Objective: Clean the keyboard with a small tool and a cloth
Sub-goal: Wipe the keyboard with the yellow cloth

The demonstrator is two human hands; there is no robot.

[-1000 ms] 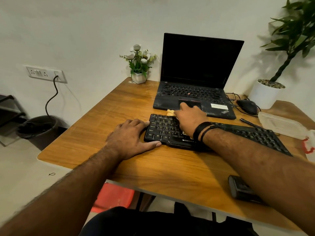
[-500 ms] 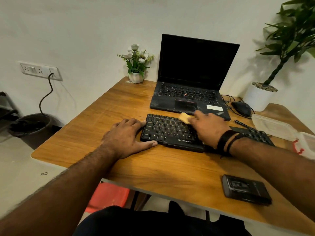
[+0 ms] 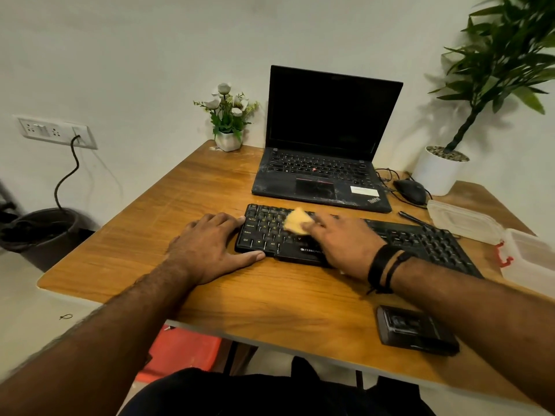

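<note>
Fingers of the right hand [image 3: 345, 241] lie stretched flat, pressing a yellow cloth [image 3: 295, 225] onto the keyboard [image 3: 420, 241] near its left end. The left hand [image 3: 207, 247], open and flat, braces that end at nine o'clock. At twelve o'clock stands a laptop [image 3: 324, 145].

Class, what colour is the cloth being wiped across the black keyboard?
Pale yellow-tan: the small cloth under the right hand, clearest in the head view.

Dim warm indoor light, soft plant [image 3: 507, 55] shadow on wall, motion-blurred cloth [image 3: 295, 225] (right side), wide-angle edge bending
</note>
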